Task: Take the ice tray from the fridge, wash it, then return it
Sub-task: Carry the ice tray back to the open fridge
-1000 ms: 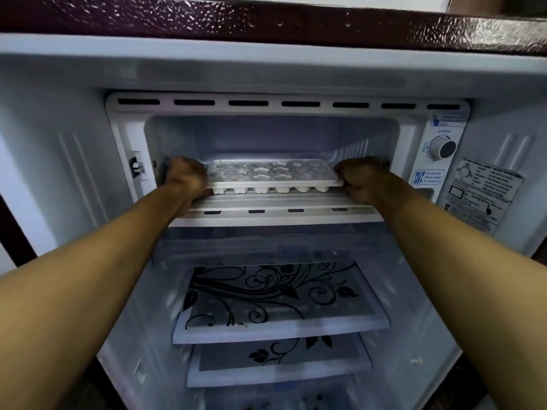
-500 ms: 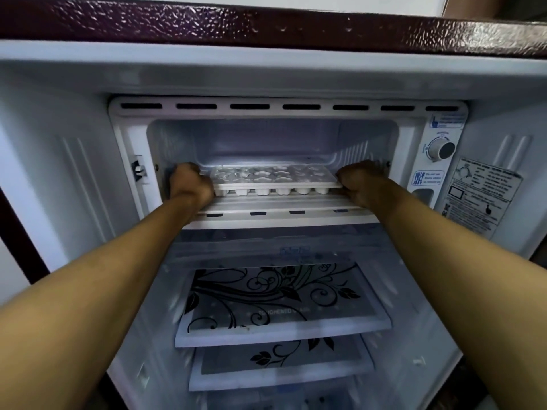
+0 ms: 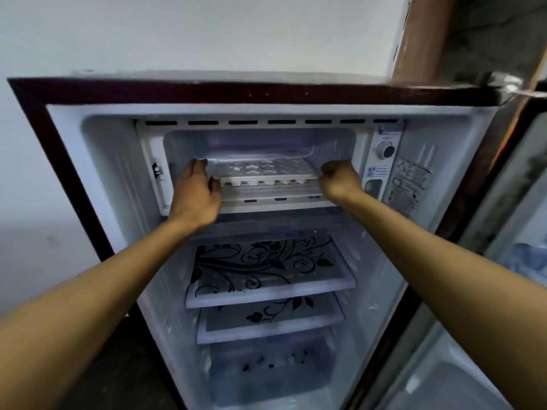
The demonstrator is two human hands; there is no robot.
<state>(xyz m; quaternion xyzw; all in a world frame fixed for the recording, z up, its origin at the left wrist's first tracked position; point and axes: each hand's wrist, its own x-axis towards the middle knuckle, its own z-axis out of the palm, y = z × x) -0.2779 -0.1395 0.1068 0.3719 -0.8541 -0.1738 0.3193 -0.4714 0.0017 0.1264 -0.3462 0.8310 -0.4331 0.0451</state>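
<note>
A home kitchen corner, shown by a small single-door household fridge with a dark maroon outer frame (image 3: 32, 119) standing open against a plain white painted wall (image 3: 207, 31) that fills the top of the frame. Inside are a white plastic freezer box (image 3: 257, 143) at upper centre, a round white thermostat dial (image 3: 385, 150) to its right, and two glass shelves printed with black floral swirls (image 3: 266, 267) in the lower middle. At the upper right stands a brown painted pillar (image 3: 420, 37) beside rough grey plaster.
</note>
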